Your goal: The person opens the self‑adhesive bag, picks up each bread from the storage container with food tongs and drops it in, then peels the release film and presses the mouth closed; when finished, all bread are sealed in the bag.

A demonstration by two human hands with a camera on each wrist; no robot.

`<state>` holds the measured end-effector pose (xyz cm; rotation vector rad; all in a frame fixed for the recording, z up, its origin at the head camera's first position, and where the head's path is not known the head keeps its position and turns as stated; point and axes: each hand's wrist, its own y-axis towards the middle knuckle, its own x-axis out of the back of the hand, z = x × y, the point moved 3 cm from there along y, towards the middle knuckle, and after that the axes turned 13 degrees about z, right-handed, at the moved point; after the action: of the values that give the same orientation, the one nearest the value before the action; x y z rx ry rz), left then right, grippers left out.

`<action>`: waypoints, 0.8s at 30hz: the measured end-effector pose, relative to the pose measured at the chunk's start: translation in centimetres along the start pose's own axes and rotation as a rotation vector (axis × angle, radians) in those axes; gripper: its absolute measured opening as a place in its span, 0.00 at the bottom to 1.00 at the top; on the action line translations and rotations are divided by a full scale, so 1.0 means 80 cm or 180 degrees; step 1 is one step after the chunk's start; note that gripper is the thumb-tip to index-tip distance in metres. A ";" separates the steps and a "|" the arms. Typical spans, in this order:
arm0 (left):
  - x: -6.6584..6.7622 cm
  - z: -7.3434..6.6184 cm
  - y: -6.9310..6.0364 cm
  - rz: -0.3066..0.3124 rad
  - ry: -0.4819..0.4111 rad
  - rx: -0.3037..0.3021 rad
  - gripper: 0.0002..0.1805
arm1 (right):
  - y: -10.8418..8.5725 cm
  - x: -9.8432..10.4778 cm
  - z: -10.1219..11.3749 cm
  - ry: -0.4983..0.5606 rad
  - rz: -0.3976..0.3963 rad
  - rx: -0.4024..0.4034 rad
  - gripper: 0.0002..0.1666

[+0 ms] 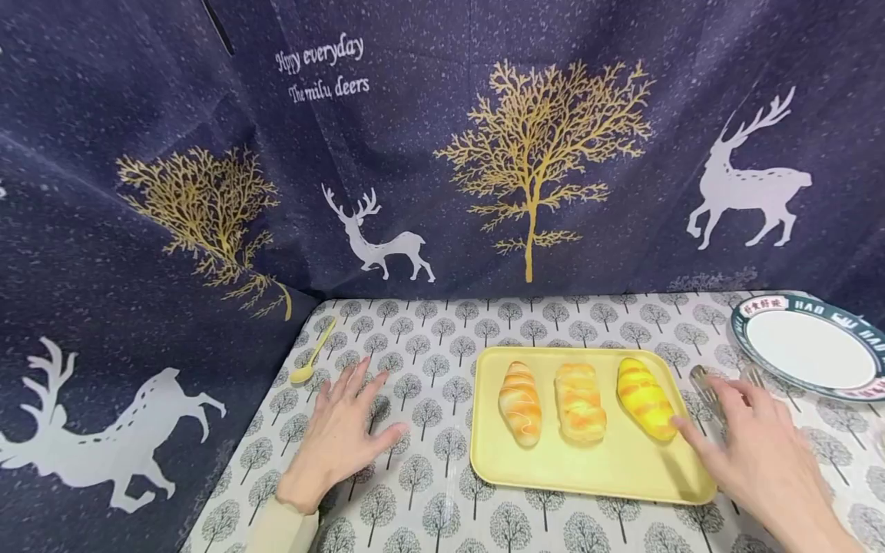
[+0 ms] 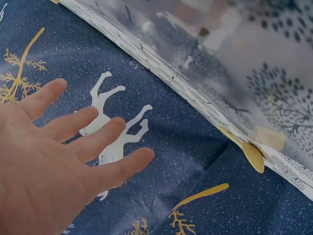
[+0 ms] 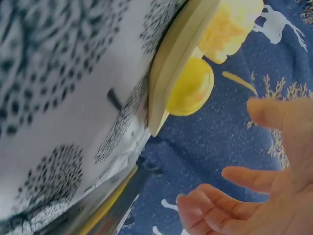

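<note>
My left hand (image 1: 346, 430) is held over the left part of the tablecloth, fingers spread, holding nothing. Beyond its fingertips lies a small yellow spoon (image 1: 314, 355). At the right side of a yellow tray (image 1: 553, 478), my right hand (image 1: 764, 445) hovers with thumb and fingers apart and nothing between them. In the head view its thumb overlaps the tray's edge near a bright yellow bread roll (image 1: 647, 399); the right wrist view shows the thumb apart from that roll (image 3: 193, 88). Also on the tray are a rectangular bread (image 1: 581, 403) and a brown-striped roll (image 1: 521, 405).
Metal cutlery, including a fork (image 1: 752, 375), lies behind my right fingers, partly hidden. A white plate with a green lettered rim (image 1: 750, 338) stands at the far right. A dark blue curtain (image 1: 415, 153) with deer and trees borders the table's back and left.
</note>
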<state>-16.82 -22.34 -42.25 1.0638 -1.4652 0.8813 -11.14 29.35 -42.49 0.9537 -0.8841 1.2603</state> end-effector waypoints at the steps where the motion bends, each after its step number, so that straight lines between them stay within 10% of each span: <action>1: 0.001 0.000 0.000 -0.0016 0.0019 -0.0003 0.46 | 0.000 0.001 0.002 0.0024 0.0002 -0.0009 0.43; 18: 0.014 -0.003 -0.007 -0.0223 -0.0105 -0.0094 0.34 | -0.016 -0.010 0.112 0.0467 -0.0082 0.0691 0.22; 24: 0.016 -0.012 -0.008 -0.0023 -0.0063 0.0004 0.26 | -0.024 -0.037 0.155 0.0570 0.0365 0.0810 0.21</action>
<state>-15.96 -21.88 -40.83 1.0808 -1.4766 0.8690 -9.82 16.65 -40.95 0.9809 -0.6556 1.5581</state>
